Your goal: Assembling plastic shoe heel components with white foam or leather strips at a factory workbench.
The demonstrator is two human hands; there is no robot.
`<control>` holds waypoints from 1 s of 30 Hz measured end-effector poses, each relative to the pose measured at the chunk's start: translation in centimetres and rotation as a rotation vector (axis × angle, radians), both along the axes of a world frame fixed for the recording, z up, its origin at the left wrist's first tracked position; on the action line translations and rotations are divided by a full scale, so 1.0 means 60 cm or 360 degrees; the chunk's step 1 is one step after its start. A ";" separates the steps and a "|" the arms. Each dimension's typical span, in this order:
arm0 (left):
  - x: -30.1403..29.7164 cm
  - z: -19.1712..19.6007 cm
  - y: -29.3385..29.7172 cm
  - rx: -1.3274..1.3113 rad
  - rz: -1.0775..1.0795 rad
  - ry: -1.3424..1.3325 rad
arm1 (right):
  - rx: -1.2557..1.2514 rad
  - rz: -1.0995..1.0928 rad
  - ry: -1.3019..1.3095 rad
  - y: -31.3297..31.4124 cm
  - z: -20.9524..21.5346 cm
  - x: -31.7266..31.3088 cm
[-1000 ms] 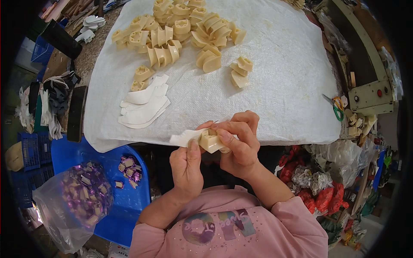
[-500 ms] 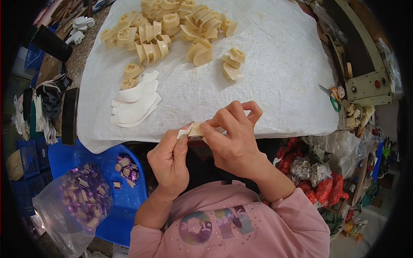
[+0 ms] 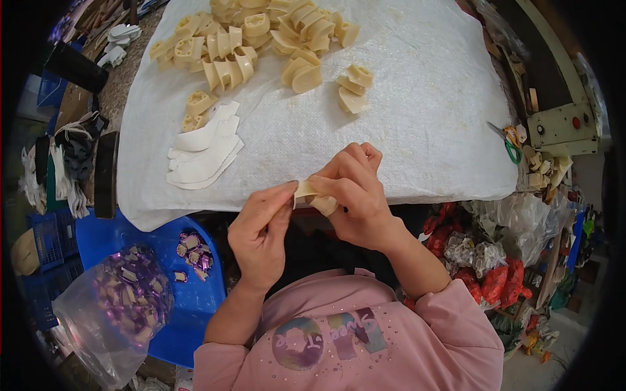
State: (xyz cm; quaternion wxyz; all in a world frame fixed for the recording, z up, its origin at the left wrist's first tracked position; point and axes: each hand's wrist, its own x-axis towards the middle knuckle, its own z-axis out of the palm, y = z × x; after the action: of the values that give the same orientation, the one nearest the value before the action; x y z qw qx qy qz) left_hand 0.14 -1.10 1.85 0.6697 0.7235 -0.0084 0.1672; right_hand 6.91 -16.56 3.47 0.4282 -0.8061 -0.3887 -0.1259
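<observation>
Fingers [image 3: 274, 194] of the left hand [image 3: 258, 225] were pinched nearly closed at the left end of a cream piece [image 3: 306, 189], while those of the right hand [image 3: 362, 205] were bent around its other side, holding it at the near edge of the white table cover [image 3: 424, 124]. A second earlier a white strip had stuck out broadly to the left; now it hardly showed and the piece had turned, which suggested the strip lay closer against it, though how snugly could not be told.
</observation>
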 end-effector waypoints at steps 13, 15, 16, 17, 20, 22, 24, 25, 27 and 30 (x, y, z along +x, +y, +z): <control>0.031 -0.002 0.003 0.0523 -0.0079 -0.0526 | 0.0117 0.0323 0.0454 -0.015 0.003 -0.009; 0.029 -0.002 0.004 0.0515 -0.0098 -0.0482 | -0.0029 0.0356 0.0415 -0.015 0.006 -0.010; 0.028 -0.001 0.004 0.0502 -0.0122 -0.0445 | -0.0029 0.0361 0.0416 -0.013 0.007 -0.011; 0.026 -0.004 0.004 0.0502 -0.0117 -0.0442 | -0.0054 0.0409 0.0427 -0.012 0.008 -0.012; 0.021 -0.012 -0.001 0.0423 -0.0065 -0.0215 | -0.0041 0.0450 0.0432 -0.011 0.006 -0.012; 0.019 -0.012 -0.005 0.0224 -0.0152 -0.0263 | -0.0003 0.0435 0.0427 -0.014 0.004 -0.010; 0.023 0.005 -0.003 0.0318 -0.0127 -0.0366 | 0.0139 0.0364 0.0436 -0.022 0.002 -0.006; 0.024 0.013 -0.002 0.0416 -0.0104 -0.0470 | 0.0138 0.0357 0.0436 -0.021 0.004 -0.007; 0.022 0.005 0.005 0.0498 -0.0059 -0.0518 | -0.0048 0.0268 0.0167 -0.015 0.009 -0.009; 0.026 -0.006 0.020 0.0628 0.0033 -0.0616 | -0.0205 0.0216 -0.0013 -0.011 0.009 -0.010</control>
State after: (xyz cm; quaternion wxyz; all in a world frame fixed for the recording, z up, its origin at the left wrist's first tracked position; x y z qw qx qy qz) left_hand 1.70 0.10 1.50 0.4999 0.7947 -0.1613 0.3042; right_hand 6.32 -17.23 4.00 0.3814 -0.8032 -0.4515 -0.0746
